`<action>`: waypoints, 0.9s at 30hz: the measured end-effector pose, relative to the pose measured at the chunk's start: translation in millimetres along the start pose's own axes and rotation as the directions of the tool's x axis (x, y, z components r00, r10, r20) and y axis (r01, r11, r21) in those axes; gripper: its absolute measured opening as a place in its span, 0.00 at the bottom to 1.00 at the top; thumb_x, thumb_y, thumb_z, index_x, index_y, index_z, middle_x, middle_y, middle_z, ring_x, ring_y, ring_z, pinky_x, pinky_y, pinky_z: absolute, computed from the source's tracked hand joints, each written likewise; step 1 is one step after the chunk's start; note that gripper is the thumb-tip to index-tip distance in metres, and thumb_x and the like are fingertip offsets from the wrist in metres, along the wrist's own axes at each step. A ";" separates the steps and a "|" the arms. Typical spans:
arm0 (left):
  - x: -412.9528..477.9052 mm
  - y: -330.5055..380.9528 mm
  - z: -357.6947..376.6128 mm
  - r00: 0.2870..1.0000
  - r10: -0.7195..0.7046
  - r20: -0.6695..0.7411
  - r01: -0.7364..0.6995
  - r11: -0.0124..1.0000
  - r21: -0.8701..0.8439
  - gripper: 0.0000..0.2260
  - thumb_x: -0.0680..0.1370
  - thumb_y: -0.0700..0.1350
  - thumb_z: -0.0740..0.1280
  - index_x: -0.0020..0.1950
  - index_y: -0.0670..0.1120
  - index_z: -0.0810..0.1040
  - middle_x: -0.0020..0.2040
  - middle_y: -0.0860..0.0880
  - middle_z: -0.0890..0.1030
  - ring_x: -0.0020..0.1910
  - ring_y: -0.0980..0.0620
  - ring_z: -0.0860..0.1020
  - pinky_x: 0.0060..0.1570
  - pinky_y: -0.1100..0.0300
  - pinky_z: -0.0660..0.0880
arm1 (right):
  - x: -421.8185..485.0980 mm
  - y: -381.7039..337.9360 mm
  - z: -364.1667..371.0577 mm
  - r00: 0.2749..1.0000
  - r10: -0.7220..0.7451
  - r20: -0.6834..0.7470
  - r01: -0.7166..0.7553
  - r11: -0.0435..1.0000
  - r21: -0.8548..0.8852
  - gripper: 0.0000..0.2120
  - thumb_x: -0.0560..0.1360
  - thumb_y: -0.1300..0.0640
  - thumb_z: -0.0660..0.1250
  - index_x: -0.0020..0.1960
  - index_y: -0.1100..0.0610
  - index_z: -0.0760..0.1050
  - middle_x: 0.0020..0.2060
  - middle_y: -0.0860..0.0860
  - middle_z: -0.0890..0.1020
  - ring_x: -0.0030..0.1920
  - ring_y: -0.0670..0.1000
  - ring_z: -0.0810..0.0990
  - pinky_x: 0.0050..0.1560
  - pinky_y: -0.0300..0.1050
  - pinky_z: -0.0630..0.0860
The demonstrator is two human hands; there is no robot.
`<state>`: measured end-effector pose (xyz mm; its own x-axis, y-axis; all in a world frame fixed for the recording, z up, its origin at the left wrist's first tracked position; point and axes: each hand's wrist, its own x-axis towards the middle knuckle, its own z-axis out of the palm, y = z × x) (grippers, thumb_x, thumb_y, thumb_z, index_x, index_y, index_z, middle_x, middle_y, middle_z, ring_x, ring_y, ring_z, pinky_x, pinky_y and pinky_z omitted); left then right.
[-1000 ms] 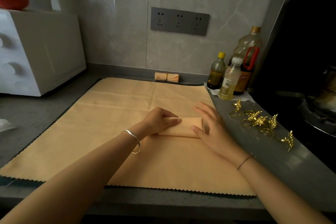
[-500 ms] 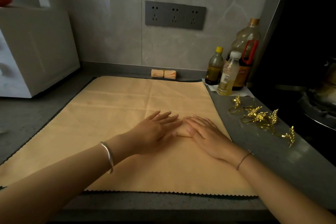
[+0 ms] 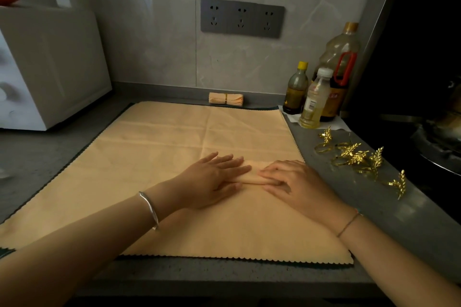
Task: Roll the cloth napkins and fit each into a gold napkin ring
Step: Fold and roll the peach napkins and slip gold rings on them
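Pressing down with left hand (image 3: 212,177), fingers straight and flat, on the left end of a small peach napkin roll (image 3: 252,178). Same with right hand (image 3: 294,179): palm down, fingers extended over the right end, no pinch, no curl around the cloth. Both hands open-flat, fingertips nearly meeting over the roll's middle. Looks like mid-roll, or flattening to tighten it; can't tell which.

Roll lying crosswise on a large peach cloth (image 3: 162,157) with a zigzag-cut edge, right of centre, near that cloth's right edge. Cloth spread over grey countertop (image 3: 361,207).

Progress, judged from the layout:
- Done: one rolled napkin in a gold ring (image 3: 225,99), parked at the back wall just beyond the cloth's far edge.
- In hand: second napkin, rolled or nearly so, not yet in a ring.
- Left: pick a ring and slide the roll through.

Loose gold leaf-trimmed napkin rings (image 3: 359,159) strung along the counter right of the cloth, near the right hand, several overlapping, so no firm count. More rings than visible napkins; no spare napkins seen, unless the big cloth counts, unclear.

Further out: oil and sauce bottles (image 3: 314,99) at back right, socket panel (image 3: 242,17) on the tile wall, white appliance (image 3: 50,70) at left, dark stove area at far right.
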<state>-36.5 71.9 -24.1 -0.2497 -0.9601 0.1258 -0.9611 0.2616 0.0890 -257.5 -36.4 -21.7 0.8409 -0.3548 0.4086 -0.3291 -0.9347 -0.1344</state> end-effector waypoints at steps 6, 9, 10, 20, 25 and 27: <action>-8.8 -5.3 -17.9 0.986 0.050 -0.160 -0.039 0.997 0.069 0.21 0.77 0.60 0.55 0.68 0.57 0.71 0.64 0.56 0.75 0.61 0.55 0.72 0.62 0.63 0.65 | 6.2 1.2 1.7 1.000 -0.005 -0.010 0.006 0.999 0.042 0.14 0.74 0.50 0.68 0.59 0.48 0.79 0.46 0.40 0.76 0.47 0.38 0.72 0.46 0.35 0.72; -2.5 -3.2 -12.1 0.975 0.041 -0.218 -0.020 0.995 0.099 0.17 0.77 0.58 0.61 0.64 0.56 0.75 0.55 0.53 0.78 0.51 0.52 0.76 0.51 0.60 0.72 | 8.6 -0.2 5.7 1.000 -0.021 -0.021 0.021 1.000 0.021 0.15 0.74 0.50 0.67 0.60 0.48 0.78 0.45 0.41 0.73 0.48 0.42 0.73 0.44 0.41 0.73; -0.6 -3.3 -11.1 0.970 0.034 -0.242 -0.012 0.996 0.093 0.16 0.76 0.58 0.63 0.61 0.55 0.78 0.51 0.52 0.79 0.48 0.51 0.77 0.47 0.59 0.74 | 8.9 0.4 6.0 0.999 -0.023 -0.029 0.024 0.999 0.028 0.14 0.74 0.50 0.68 0.60 0.48 0.78 0.45 0.42 0.73 0.47 0.42 0.72 0.44 0.40 0.73; -1.0 -11.7 -9.3 0.938 -0.088 -0.335 0.050 0.992 -0.119 0.20 0.75 0.62 0.59 0.53 0.51 0.82 0.43 0.53 0.81 0.42 0.53 0.78 0.43 0.60 0.75 | 7.2 10.1 4.6 0.982 0.167 -0.086 -0.142 0.961 0.237 0.10 0.71 0.51 0.71 0.51 0.52 0.82 0.39 0.43 0.76 0.41 0.42 0.75 0.41 0.37 0.72; 6.0 -20.3 -15.3 0.952 -0.270 -0.146 0.195 0.900 -0.391 0.10 0.75 0.53 0.67 0.54 0.53 0.81 0.51 0.56 0.81 0.45 0.60 0.75 0.42 0.75 0.68 | 14.4 15.9 5.4 0.952 0.306 -0.009 -0.265 0.840 0.474 0.04 0.71 0.55 0.72 0.46 0.52 0.80 0.40 0.45 0.79 0.41 0.40 0.75 0.41 0.29 0.69; 10.3 -24.4 -16.3 0.950 -0.306 -0.056 0.243 0.844 -0.478 0.09 0.75 0.53 0.66 0.53 0.54 0.81 0.51 0.56 0.81 0.46 0.58 0.75 0.42 0.73 0.69 | 17.2 18.6 4.7 0.937 0.346 0.042 -0.312 0.780 0.542 0.03 0.72 0.57 0.71 0.44 0.52 0.78 0.40 0.48 0.80 0.40 0.41 0.75 0.40 0.28 0.69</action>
<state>-13.7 57.3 -8.9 0.0631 -0.9870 0.1481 -0.8151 0.0347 0.5783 -247.1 -60.0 -21.4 0.6925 -0.6568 0.2984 -0.2869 -0.6302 -0.7215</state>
